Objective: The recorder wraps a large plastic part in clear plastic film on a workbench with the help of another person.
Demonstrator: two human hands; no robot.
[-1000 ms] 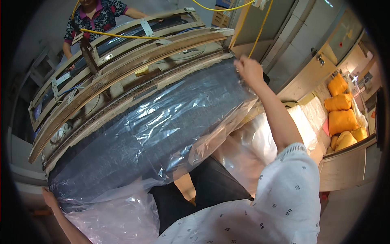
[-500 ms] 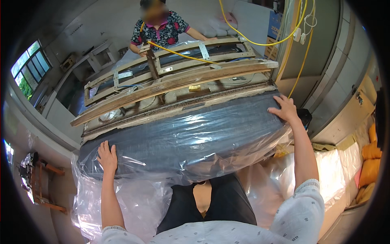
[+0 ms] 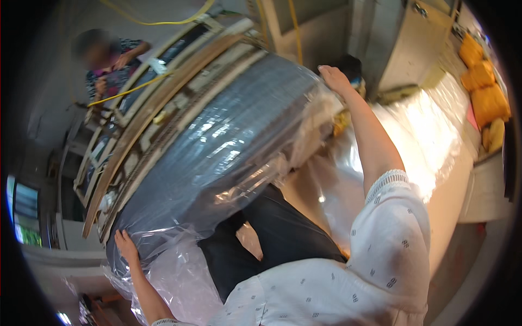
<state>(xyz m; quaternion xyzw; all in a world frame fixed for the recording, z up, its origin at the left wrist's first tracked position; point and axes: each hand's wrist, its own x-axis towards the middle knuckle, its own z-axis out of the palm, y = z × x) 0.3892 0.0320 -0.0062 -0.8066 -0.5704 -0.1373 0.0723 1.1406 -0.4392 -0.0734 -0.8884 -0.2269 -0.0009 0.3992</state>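
A long dark grey padded panel [image 3: 217,127] wrapped in clear plastic film slants across the middle, its near edge above my legs. My left hand [image 3: 126,247] lies on its lower-left end, fingers stretched out on the film. At the upper-right end, my right hand [image 3: 334,80] is beside the panel's corner with fingers extended; whether it touches the film is hard to tell. Loose clear plastic [image 3: 179,277] hangs down from the near edge. Along the far side runs a wooden frame [image 3: 163,89] with long slats.
A co-worker [image 3: 111,62] stands beyond the frame, hands raised near it. A yellow hose [image 3: 133,89] crosses the slats. More clear plastic sheeting [image 3: 418,130] covers the surface at right, with orange bundles [image 3: 484,92] farther right. A door [image 3: 418,43] stands behind.
My view has turned to the right, so the panel and frame now slant. My right hand has moved off the panel's top to its right end. The co-worker's hands have changed position.
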